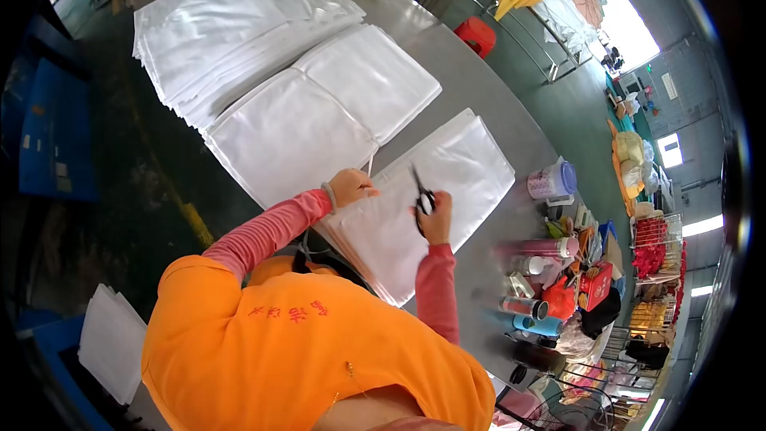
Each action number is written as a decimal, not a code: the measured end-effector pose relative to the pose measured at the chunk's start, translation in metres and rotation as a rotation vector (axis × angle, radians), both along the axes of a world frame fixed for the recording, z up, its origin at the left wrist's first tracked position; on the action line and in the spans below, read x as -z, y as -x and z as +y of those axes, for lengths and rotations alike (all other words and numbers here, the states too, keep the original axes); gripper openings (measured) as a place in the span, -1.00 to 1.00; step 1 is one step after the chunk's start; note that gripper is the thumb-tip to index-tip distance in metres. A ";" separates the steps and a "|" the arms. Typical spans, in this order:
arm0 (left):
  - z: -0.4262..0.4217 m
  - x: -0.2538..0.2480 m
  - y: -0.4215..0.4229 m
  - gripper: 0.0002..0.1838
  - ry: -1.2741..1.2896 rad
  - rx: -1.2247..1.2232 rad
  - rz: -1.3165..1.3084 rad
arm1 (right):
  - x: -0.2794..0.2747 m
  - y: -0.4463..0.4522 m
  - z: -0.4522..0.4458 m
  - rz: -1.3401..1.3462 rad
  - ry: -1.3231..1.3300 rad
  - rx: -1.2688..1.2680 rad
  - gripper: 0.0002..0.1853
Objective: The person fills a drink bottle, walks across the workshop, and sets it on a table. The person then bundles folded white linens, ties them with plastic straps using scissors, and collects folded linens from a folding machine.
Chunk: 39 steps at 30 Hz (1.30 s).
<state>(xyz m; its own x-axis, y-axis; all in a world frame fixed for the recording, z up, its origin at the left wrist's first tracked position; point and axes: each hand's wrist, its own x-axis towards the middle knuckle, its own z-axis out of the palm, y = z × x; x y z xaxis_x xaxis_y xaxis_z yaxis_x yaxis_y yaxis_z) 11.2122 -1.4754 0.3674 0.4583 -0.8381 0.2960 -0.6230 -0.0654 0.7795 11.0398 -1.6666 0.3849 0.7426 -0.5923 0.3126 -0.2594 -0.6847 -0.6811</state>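
My right hand [436, 222] is closed round the black handles of a pair of scissors [425, 199], whose blades point up and away over a stack of white cloth sheets [471, 152]. At that stack's left edge, my left hand [351, 188] has its fingers curled in. A thin white cord [372, 161] runs down to it from a bundle of folded white sheets [279, 132], tied round its middle. The left fingertips are partly hidden, but they seem to pinch the cord's end.
A taller pile of white sheets [239, 28] lies beyond the tied bundle on the grey metal table [511, 132]. Along the right edge stand a lidded plastic jug [550, 181], several bottles and a red bag [558, 299]. A red stool [476, 36] is on the floor behind.
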 end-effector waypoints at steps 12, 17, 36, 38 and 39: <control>-0.008 -0.014 -0.005 -0.72 0.116 -0.033 0.018 | 0.019 -0.112 0.025 0.223 0.362 -0.140 -0.45; 0.005 -0.029 0.006 -0.72 0.121 0.086 -0.047 | 0.030 -0.076 0.010 0.158 0.090 -0.010 -0.54; 0.038 -0.134 0.053 -0.45 0.205 0.286 1.915 | -0.031 0.062 0.063 -0.273 -0.818 -0.075 -0.46; 0.039 -0.150 0.057 -0.43 0.282 0.369 1.905 | -0.041 0.014 0.112 -0.291 -0.974 -0.476 -0.41; 0.044 -0.152 0.054 -0.42 0.362 0.439 1.881 | -0.038 -0.003 0.136 -0.302 -1.082 -0.683 -0.41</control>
